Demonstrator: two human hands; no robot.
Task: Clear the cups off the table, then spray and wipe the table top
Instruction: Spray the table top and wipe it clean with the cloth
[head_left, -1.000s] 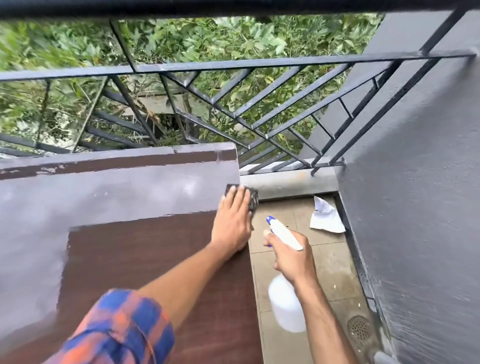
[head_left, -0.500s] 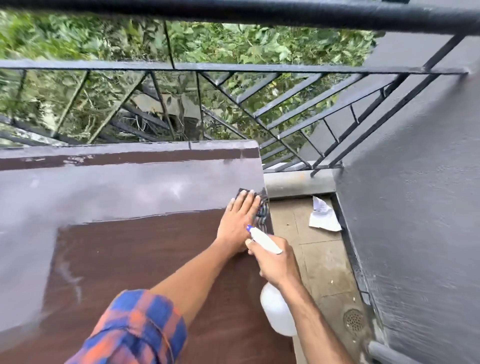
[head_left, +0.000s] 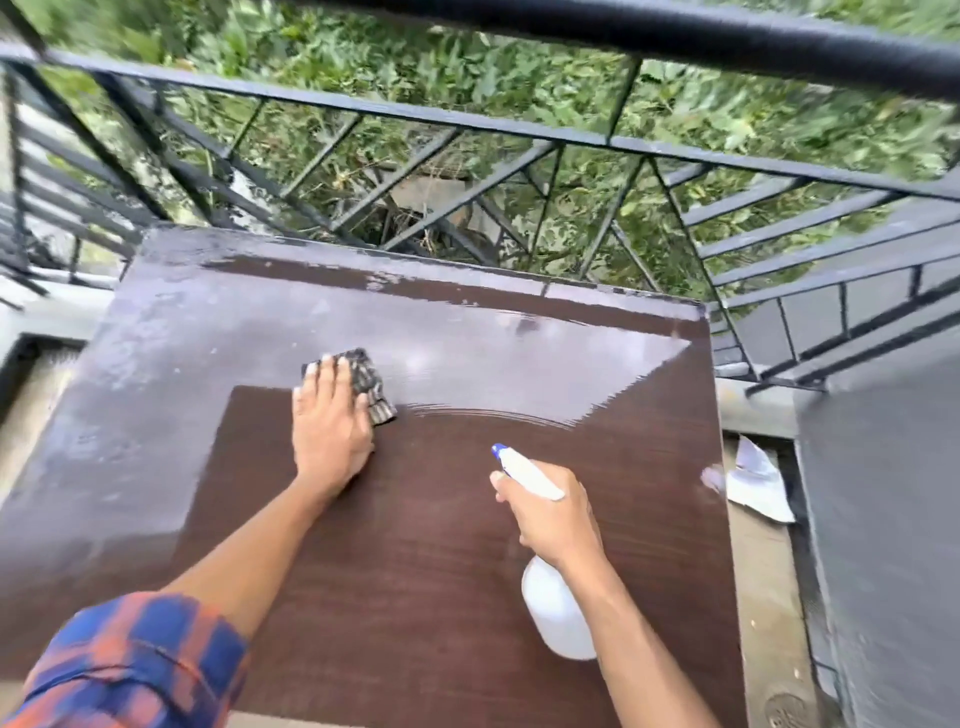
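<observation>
The brown wood-grain table top (head_left: 415, 571) is being wiped: a dark patterned cloth (head_left: 371, 384) is being pressed on it by the left hand (head_left: 330, 421), fingers straight, together; a white plastic spray bottle (head_left: 558, 618) is being clenched in the right hand (head_left: 556, 514). Next, the filmy left side is likely needing strokes

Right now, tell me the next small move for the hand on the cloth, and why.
Probably slide the cloth leftward and away, toward the far left corner. The left hand presses flat on the cloth mid-table; curved wet streaks fan out to its right, while blotchy patches show on the table top to its left. The right hand grips the spray bottle.
</observation>
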